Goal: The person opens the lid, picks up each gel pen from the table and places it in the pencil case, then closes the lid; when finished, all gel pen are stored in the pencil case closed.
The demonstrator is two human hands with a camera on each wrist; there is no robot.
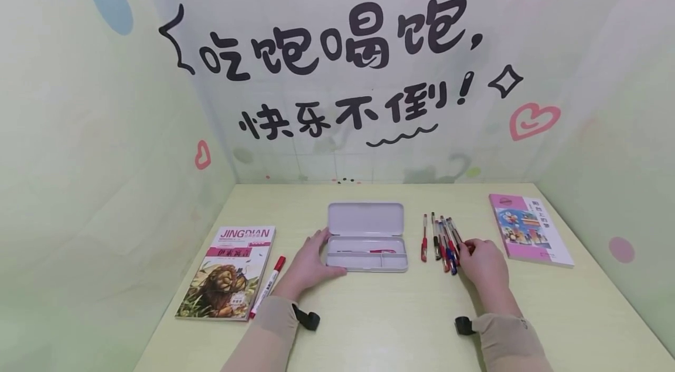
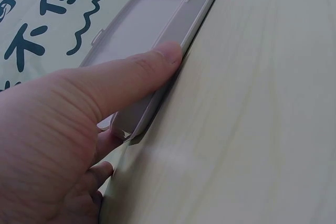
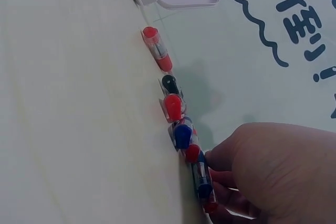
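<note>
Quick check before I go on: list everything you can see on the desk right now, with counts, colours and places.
Pencil case: one, white, lid open, desk centre; one red pen inside.
Loose pens: about seven, red, blue and black caps, right of the case.
Lion book: one, red-titled, left.
Marker: one, red-capped, beside the lion book.
Pink book: one, far right.
Desk: one, pale wood.
Left hand: touches the case's left end.
Right hand: fingers on the pens' near ends.
</note>
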